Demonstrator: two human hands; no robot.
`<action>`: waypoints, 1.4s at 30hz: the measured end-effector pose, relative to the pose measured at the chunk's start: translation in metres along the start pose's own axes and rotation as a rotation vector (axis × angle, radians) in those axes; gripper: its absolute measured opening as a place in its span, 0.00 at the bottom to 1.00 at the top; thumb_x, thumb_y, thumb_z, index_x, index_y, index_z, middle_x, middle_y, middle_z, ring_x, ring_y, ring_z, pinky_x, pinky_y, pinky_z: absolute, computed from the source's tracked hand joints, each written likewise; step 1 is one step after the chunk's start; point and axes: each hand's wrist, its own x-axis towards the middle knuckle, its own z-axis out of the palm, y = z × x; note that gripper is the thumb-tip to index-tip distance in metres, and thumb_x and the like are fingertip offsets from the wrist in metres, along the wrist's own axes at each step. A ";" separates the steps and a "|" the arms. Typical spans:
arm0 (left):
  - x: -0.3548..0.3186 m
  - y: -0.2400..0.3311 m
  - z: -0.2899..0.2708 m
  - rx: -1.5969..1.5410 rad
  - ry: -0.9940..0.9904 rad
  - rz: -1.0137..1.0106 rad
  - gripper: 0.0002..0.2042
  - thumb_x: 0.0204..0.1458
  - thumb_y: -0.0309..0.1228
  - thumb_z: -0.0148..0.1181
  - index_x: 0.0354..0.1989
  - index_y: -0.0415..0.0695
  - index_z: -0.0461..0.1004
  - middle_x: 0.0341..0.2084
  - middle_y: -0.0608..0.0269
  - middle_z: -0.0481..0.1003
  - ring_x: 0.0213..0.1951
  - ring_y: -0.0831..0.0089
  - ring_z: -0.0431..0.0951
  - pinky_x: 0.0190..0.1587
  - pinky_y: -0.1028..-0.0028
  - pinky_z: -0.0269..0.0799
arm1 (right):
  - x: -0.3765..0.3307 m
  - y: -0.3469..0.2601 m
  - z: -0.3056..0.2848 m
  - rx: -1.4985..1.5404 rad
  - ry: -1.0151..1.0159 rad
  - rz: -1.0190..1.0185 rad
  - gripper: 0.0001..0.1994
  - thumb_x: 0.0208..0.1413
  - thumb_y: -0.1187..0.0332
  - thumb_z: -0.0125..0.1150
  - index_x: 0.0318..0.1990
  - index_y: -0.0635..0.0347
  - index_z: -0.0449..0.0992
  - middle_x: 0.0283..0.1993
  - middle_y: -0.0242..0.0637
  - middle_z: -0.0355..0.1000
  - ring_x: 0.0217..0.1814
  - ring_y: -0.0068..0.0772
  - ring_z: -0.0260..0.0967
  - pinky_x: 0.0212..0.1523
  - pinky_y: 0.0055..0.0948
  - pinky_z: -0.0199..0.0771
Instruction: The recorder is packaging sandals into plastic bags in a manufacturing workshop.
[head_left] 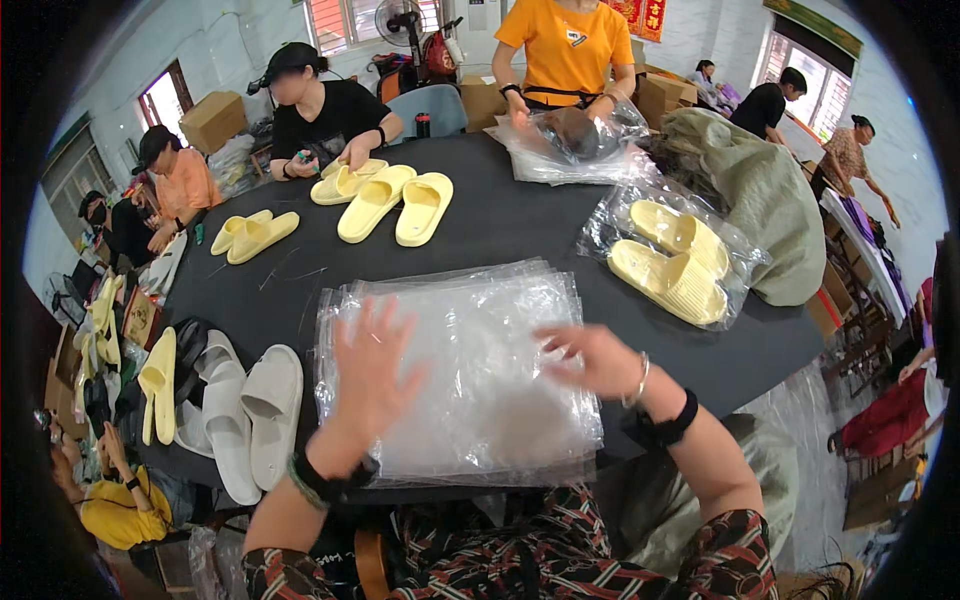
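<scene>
A stack of clear plastic bags (470,340) lies on the table in front of me. Over its left part is my left hand (372,365), open with the fingers spread and slightly smeared by motion. My right hand (592,362) hovers at the stack's right side, its fingers loosely bent and apart, with nothing visible in them. Whether either palm touches the top bag I cannot tell. Beyond my right hand lies a pair of pale yellow slippers (670,285) inside a clear bag. Left of the stack stand light grey slippers (270,405).
The dark table (480,215) also carries loose yellow slippers (425,208) at the far side and a smaller yellow pair (257,236). A green-grey sack (765,195) bulges at the right edge. Co-workers sit and stand around; one in orange (566,50) handles bags opposite me.
</scene>
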 end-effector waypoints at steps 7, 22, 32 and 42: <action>-0.044 0.113 0.023 -0.220 -0.301 0.302 0.38 0.51 0.62 0.57 0.66 0.52 0.65 0.70 0.55 0.57 0.72 0.50 0.50 0.62 0.24 0.37 | 0.075 0.088 -0.036 0.080 0.278 0.552 0.19 0.61 0.55 0.60 0.40 0.67 0.77 0.32 0.39 0.79 0.24 0.29 0.76 0.28 0.29 0.76; -0.065 0.134 0.083 -0.324 -0.398 0.404 0.35 0.56 0.60 0.52 0.70 0.61 0.59 0.72 0.68 0.55 0.72 0.48 0.49 0.65 0.29 0.33 | 0.105 0.126 -0.016 0.037 0.248 0.496 0.10 0.57 0.66 0.62 0.33 0.67 0.78 0.27 0.38 0.78 0.28 0.31 0.77 0.27 0.30 0.75; -0.060 0.138 0.036 -0.369 -0.295 0.328 0.29 0.58 0.53 0.53 0.62 0.46 0.69 0.66 0.49 0.62 0.69 0.46 0.56 0.65 0.33 0.44 | 0.023 -0.007 0.020 -0.484 0.274 -0.326 0.43 0.50 0.63 0.69 0.70 0.67 0.51 0.73 0.57 0.48 0.75 0.62 0.45 0.69 0.54 0.53; 0.016 0.007 0.054 -0.094 -0.163 0.039 0.30 0.62 0.50 0.49 0.68 0.46 0.61 0.69 0.54 0.59 0.71 0.48 0.52 0.68 0.38 0.41 | -0.042 0.006 0.075 -0.633 -0.341 -0.011 0.55 0.49 0.29 0.56 0.74 0.58 0.42 0.78 0.56 0.32 0.80 0.66 0.26 0.72 0.65 0.36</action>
